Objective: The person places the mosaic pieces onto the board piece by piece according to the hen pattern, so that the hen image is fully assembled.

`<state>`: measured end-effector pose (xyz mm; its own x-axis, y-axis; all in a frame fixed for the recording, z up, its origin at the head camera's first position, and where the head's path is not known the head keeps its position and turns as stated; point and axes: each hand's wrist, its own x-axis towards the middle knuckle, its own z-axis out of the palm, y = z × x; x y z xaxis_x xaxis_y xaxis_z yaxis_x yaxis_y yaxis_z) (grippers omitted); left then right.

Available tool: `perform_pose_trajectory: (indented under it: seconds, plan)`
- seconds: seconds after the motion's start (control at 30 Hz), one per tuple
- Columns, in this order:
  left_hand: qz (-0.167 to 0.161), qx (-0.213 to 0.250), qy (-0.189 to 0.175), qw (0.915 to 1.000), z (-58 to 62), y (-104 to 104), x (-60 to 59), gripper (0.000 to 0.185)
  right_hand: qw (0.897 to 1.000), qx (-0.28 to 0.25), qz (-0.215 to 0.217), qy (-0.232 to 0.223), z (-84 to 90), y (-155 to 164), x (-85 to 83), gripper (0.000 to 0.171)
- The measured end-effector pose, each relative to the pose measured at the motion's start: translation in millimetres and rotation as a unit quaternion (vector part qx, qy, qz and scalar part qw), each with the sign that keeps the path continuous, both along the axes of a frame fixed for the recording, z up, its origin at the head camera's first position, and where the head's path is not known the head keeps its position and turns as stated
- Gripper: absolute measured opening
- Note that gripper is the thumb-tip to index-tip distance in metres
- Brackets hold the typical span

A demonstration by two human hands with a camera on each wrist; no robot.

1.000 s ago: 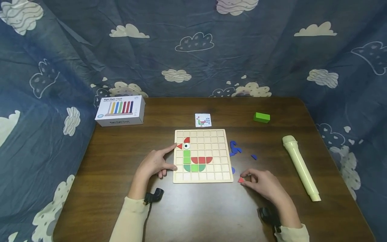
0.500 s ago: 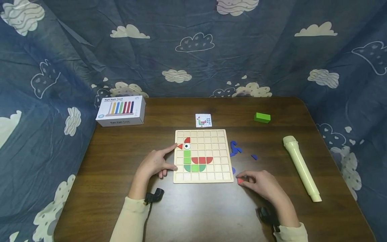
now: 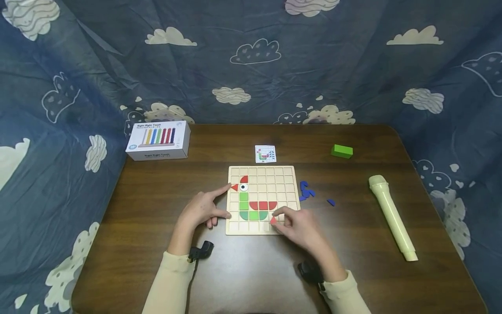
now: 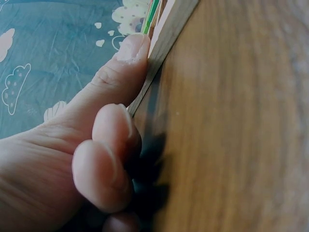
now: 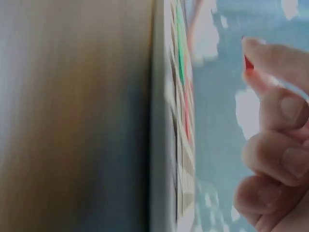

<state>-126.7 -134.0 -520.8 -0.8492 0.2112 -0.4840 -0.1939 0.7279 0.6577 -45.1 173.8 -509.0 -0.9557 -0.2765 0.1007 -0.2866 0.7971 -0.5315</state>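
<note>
head view shows the brown desk [image 3: 157, 209] ringed by a blue cloud-print cloth [image 3: 353, 74]. on it, from biggest down: the wooden grid board [image 3: 288, 174] at centre, a white boxed abacus [image 3: 158, 141] far left, a cream tube [image 3: 390, 216] at right, a green block [image 3: 341, 151], a pattern card [image 3: 265, 154] just behind the board, and loose blue pieces [image 3: 306, 191] beside its right edge. the left hand [image 3: 201, 211] rests against the board's left edge, forefinger straight and thumb touching it. the right hand [image 3: 300, 226] pinches a small red piece [image 3: 273, 221] over the board's lower rows, near the green tiles [image 3: 252, 215].
</note>
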Motion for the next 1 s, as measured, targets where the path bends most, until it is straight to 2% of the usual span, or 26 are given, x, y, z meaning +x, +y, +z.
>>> perform_pose_trajectory:
  seconds: [0.1, 0.2, 0.4, 1.0]
  plan:
    - [-0.007, 0.001, 0.007, 1.0, -0.8, 2.3, -1.1, 0.099, 1.0, 0.017, 0.017, -0.002, -4.9, -29.4, -2.5, 0.018]
    - [-0.016, 0.005, 0.013, 0.9998, -1.7, 4.8, -1.7, 0.098, 0.999, 0.042, 0.018, -0.009, -13.0, -41.3, -2.3, 0.018]
    - [-0.014, 0.008, 0.016, 0.9997, -0.7, 4.6, -2.1, 0.098, 0.998, 0.068, 0.009, -0.017, -21.4, -44.2, -3.1, 0.018]
    - [-0.005, 0.012, 0.009, 0.9999, -4.2, -1.8, 0.5, 0.097, 0.997, 0.067, 0.023, 0.01, -25.4, -51.4, -2.2, 0.014]
